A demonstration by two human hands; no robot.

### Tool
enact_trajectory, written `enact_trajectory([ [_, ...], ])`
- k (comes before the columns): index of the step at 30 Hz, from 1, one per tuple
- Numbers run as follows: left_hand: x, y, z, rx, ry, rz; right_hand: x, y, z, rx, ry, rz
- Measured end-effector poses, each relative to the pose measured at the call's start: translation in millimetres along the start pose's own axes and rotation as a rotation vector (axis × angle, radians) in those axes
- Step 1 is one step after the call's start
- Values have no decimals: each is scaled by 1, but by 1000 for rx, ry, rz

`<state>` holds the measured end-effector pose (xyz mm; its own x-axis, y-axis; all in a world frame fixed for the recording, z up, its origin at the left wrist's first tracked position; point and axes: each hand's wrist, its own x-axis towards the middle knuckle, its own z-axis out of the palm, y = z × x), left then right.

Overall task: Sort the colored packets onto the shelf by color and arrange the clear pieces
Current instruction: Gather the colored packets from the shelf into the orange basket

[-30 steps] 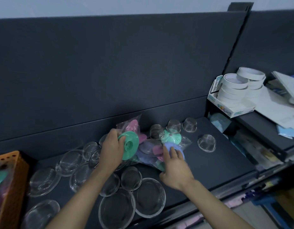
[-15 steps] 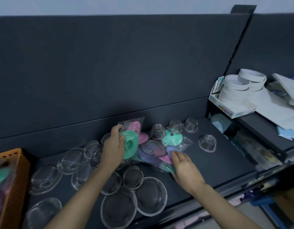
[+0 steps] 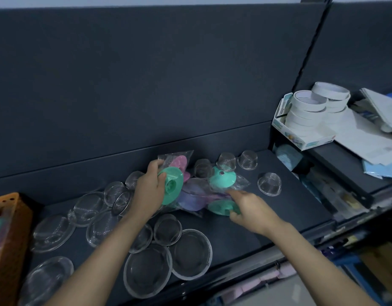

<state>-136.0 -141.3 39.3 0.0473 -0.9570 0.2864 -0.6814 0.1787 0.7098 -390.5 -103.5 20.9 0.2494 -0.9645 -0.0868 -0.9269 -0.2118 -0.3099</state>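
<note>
On the dark shelf [image 3: 285,208] lies a heap of clear bags holding green, pink and purple discs. My left hand [image 3: 148,191] grips an upright green packet [image 3: 174,184], with a pink packet [image 3: 179,162] just behind it. My right hand [image 3: 249,208] pinches a second green packet [image 3: 222,207] at the heap's front edge. A third green packet [image 3: 222,178] and a purple packet [image 3: 194,195] lie between the hands. Several clear round pieces, large [image 3: 147,270] and small [image 3: 268,184], are spread over the shelf around both arms.
An orange basket [image 3: 8,228] with more packets stands at the far left. To the right, a higher shelf carries a box of white tape rolls [image 3: 309,113] and loose papers [image 3: 371,138]. The dark back panel rises behind the heap.
My right hand slid from the purple packet down to the heap's front and took hold of the lower green packet. My left hand kept its grip on the upright green packet.
</note>
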Motion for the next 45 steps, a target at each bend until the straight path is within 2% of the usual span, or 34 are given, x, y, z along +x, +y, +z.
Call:
enact_trajectory([
  [5,0,1,5,-1,-25,-28,0,13,-29,270,-20,43],
  [10,-3,6,11,58,-22,-56,4,18,-40,590,52,27],
  [18,-16,13,3,28,141,-120,28,-2,-29,876,174,64],
  [29,-38,-10,-62,46,310,-74,51,-70,-27,939,141,-59],
  [38,-55,-39,-140,98,406,-47,58,-155,-11,1028,86,-142],
  [45,-79,-79,-205,130,536,-23,64,-231,7,973,99,-227],
])
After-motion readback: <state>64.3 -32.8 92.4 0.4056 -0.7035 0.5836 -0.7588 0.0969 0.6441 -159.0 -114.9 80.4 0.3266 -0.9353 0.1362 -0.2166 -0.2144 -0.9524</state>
